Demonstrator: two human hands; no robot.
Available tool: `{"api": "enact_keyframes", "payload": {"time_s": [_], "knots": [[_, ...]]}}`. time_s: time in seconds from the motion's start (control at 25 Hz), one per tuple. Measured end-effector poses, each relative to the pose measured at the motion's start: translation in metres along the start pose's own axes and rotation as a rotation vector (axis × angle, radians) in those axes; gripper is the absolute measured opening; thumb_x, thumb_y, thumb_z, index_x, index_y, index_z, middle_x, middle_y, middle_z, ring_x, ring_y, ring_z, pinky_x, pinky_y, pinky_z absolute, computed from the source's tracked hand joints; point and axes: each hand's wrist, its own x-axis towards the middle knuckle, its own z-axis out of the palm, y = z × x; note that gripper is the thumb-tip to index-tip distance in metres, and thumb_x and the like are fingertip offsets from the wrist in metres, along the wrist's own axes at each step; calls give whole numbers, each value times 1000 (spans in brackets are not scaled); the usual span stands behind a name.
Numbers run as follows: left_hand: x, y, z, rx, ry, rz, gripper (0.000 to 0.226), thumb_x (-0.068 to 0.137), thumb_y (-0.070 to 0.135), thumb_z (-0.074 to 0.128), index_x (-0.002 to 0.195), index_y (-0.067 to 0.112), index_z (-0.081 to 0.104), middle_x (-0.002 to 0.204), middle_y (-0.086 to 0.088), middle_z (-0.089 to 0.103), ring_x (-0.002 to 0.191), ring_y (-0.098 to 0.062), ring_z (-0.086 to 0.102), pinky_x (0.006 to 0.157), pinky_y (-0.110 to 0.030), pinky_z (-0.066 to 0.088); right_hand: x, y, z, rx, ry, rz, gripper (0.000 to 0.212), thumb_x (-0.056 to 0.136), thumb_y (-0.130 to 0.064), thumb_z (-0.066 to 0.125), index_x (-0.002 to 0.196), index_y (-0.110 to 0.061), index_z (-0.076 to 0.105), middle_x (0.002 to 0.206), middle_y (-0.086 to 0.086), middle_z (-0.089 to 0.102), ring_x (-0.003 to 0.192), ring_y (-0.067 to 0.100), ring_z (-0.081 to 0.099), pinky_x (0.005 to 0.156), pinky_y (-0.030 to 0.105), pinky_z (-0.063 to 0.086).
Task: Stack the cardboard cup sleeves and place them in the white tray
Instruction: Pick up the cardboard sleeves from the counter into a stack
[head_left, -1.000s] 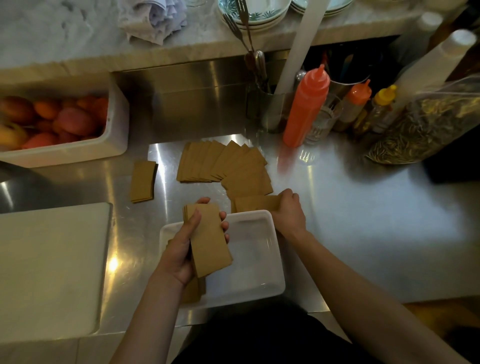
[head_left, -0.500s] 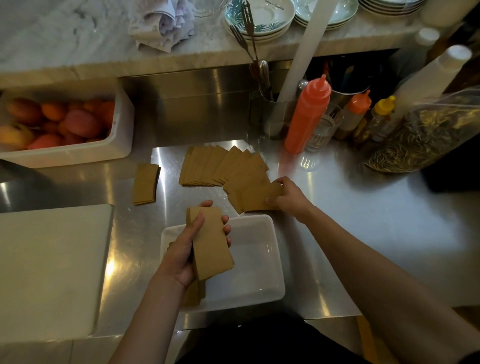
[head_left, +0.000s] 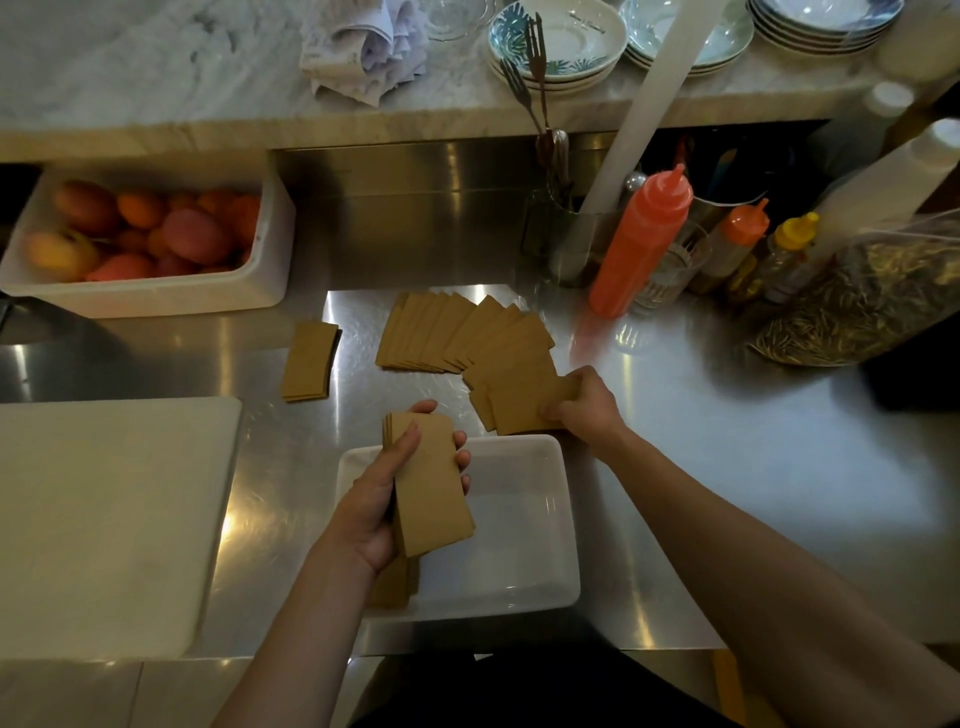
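Cardboard sleeves (head_left: 436, 493) in left hand (head_left: 371, 512) and right hand (head_left: 589, 410).

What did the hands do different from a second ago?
The right hand slid a little away from the white plastic tray onto the fanned brown cardboard sleeves, where it pinches the nearest ones. The left hand kept holding its sleeve stack over the tray; the small pile stayed put.

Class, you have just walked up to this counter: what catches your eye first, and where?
Front centre, the left hand holds a stack of brown sleeves over the white tray. Behind, the right hand grips the near end of a fan of sleeves on the steel counter. An orange squeeze bottle stands back right.
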Motion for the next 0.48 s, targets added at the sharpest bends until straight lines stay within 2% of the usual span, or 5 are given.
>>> {"api": "enact_keyframes", "payload": {"time_s": [0.08,0.2,0.32,0.4,0.48], "knots": [[1,1,1,4,7,-2,60,66,29,89,122,26,66,104,-16,70,88,-27,68,78,-44,58,-6,0,-7,71,-34,-29,42,80,-9,66,113,-19,43,110,7,54,89,20,57,62,30,55],[4,4,2,-2,17,-14,65,63,32,91,123,27,65,105,-17,70,89,-27,69,77,-44,58,-20,-9,-29,236,-82,-91,38,85,-1,62,119,-12,47,117,14,54,103,29,57,78,36,55],[9,6,4,-18,20,-36,64,67,35,88,125,27,64,108,-18,70,90,-28,68,78,-44,58,-41,-30,-54,329,-96,-164,39,88,-4,63,122,-13,47,118,8,54,107,27,56,82,35,54],[13,7,5,-28,26,-47,59,70,37,84,125,27,65,110,-18,69,92,-28,68,78,-44,58,-57,-47,-68,337,-118,-214,37,89,-7,64,122,-15,47,118,6,55,107,24,57,79,31,54],[17,8,6,-28,34,-56,55,72,39,81,124,27,65,111,-19,69,93,-29,68,78,-44,58,-73,-62,-78,338,-167,-245,37,89,-8,64,121,-16,47,120,8,53,107,25,57,81,34,55]]}}
